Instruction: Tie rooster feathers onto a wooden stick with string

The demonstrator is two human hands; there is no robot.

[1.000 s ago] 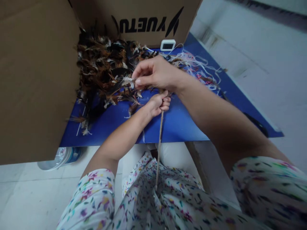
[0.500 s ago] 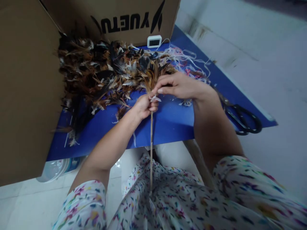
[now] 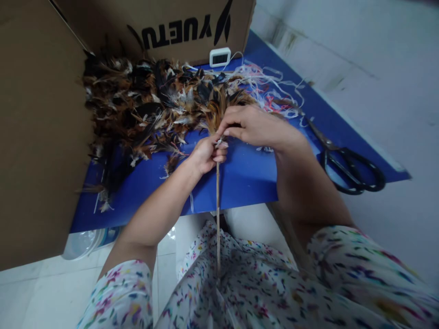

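My left hand (image 3: 209, 153) is closed around a thin wooden stick (image 3: 218, 201), which runs down over the table edge to my lap. Brown and golden feathers (image 3: 215, 112) fan out at the stick's far end, just beyond the fist. White feather bases or wisps (image 3: 220, 144) poke out between the left fingers. My right hand (image 3: 254, 125) reaches in from the right, its thumb and forefinger pinched close to the left thumb at the base of the feathers. Whatever lies between those right fingertips is too small to make out.
A heap of dark and brown feathers (image 3: 137, 105) covers the blue table (image 3: 250, 171). White and pink plastic strips (image 3: 270, 91) lie behind my right hand, black-handled scissors (image 3: 353, 169) right of my forearm. Cardboard boxes (image 3: 37, 137) stand left and behind, near a small white digital device (image 3: 220, 57).
My right fingertips have shifted slightly at the feather base, while the left hand keeps its hold on the stick. The view has moved a little, showing more of the scissors.
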